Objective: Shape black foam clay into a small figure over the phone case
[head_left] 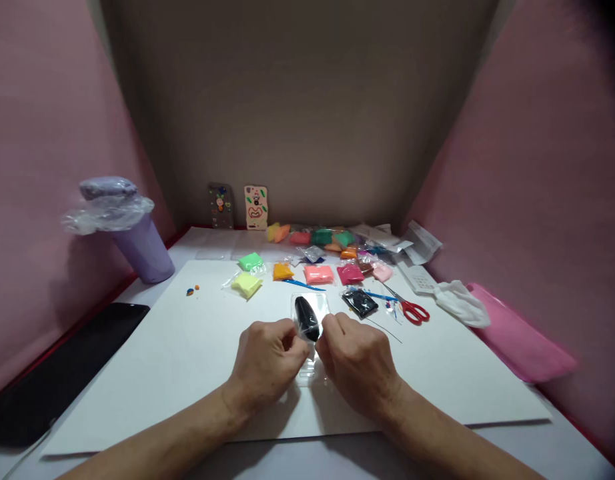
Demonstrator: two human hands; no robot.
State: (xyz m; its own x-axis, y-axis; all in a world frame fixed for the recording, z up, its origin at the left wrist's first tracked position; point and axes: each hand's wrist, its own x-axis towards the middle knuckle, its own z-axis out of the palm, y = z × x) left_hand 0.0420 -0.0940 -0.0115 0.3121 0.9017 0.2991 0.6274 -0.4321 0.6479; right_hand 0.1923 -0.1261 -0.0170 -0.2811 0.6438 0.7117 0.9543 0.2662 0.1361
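Between my two hands is a clear packet of black clay (306,319), tilted over the middle of the white board (187,373). My left hand (267,357) pinches its lower left side. On its right edge the fingers of my right hand (355,353) are closed as well. Under the packet a clear plastic case (310,373) lies on the board, partly covered by my hands. Another packet of black clay (360,303) rests just beyond my right hand. Near it are red-handled scissors (413,312) with their blades pointing up and left, and a blue modelling tool (304,285).
Several colored clay packets, among them a yellow one (246,285) and a coral one (318,274), spread along the back. Two decorated phone cases lean on the back wall, one whitish (256,208). A purple bin (145,247) stands left; a pink case (525,340) lies right.
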